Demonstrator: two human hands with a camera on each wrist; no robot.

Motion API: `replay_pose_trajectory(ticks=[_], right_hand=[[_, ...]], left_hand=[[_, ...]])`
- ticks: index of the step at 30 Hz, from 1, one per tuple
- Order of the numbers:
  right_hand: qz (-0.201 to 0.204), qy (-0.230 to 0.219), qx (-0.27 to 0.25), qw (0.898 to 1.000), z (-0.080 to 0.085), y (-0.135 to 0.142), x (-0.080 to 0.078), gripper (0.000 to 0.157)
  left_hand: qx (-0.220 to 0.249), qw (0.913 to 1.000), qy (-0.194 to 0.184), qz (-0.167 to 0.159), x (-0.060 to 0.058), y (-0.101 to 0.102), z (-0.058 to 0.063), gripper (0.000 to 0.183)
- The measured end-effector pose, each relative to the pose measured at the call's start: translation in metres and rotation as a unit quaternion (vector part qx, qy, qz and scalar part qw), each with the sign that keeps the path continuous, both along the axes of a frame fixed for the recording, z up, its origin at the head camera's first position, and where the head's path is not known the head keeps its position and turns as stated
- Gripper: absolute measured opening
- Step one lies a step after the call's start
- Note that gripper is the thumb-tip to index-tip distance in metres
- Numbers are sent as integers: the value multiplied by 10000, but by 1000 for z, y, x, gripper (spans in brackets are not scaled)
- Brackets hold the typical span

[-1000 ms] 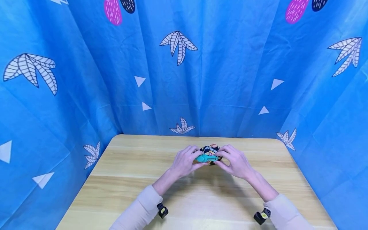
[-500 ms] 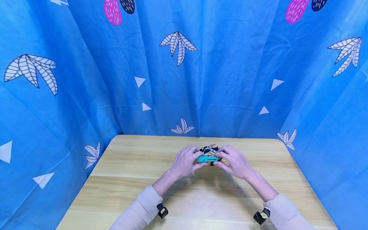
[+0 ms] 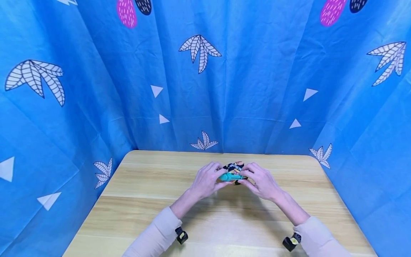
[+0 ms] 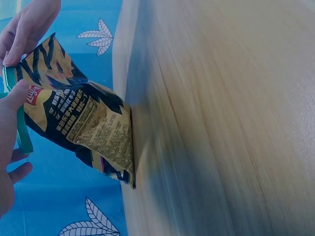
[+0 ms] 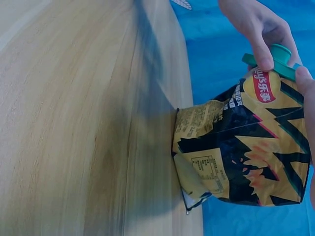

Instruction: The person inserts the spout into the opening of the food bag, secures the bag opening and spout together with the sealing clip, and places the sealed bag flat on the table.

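Observation:
A black-and-gold potato chip bag (image 4: 91,115) with a red logo stands upright, its bottom on the tabletop. Across the bag's top lies a green bag clip (image 3: 232,177) with a round cap (image 5: 280,53) at its left end. My left hand (image 3: 205,180) pinches the clip by that round end, thumb below and fingers above. At the other end, my right hand (image 3: 261,180) pinches the clip between thumb and fingers. Both hands partly cover the clip, so whether it is fully closed is hard to tell.
The wooden table (image 3: 144,207) has light, striped grain and rounded far corners. Blue curtains (image 3: 257,71) with leaf and triangle prints hang close behind it and along both sides. A small black camera (image 3: 181,236) is strapped at each wrist.
The fingers of my right hand have shifted very slightly along the clip's right end. My left hand and the bag stay where they were.

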State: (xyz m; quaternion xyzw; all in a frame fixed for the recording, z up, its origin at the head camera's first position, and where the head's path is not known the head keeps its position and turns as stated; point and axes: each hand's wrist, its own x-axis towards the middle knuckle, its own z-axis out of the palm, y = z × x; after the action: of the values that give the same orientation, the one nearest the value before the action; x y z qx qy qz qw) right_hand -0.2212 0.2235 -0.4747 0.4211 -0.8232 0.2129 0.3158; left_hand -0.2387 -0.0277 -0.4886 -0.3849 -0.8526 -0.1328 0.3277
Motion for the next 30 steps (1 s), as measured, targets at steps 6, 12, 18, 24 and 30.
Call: replay_pose_trajectory(ticks=[6, 12, 18, 24, 30], right_hand=[[-14, -45, 24, 10000, 1, -1, 1, 19], [-22, -57, 95, 9999, 3, -2, 1, 15], [-1, -108, 251, 9996, 6, -4, 2, 11], [25, -51, 325, 9995, 7, -4, 1, 10], [-1, 132, 223, 9997, 5, -1, -1, 15]], left_hand=[[-148, 9998, -123, 83, 1, 0, 2, 40], [-136, 9997, -206, 75, 2, 0, 3, 38], [-109, 9997, -216, 62, 2, 0, 3, 40], [-188, 9995, -231, 90, 4, -1, 4, 39], [-171, 9996, -177, 101, 5, -1, 3, 38]])
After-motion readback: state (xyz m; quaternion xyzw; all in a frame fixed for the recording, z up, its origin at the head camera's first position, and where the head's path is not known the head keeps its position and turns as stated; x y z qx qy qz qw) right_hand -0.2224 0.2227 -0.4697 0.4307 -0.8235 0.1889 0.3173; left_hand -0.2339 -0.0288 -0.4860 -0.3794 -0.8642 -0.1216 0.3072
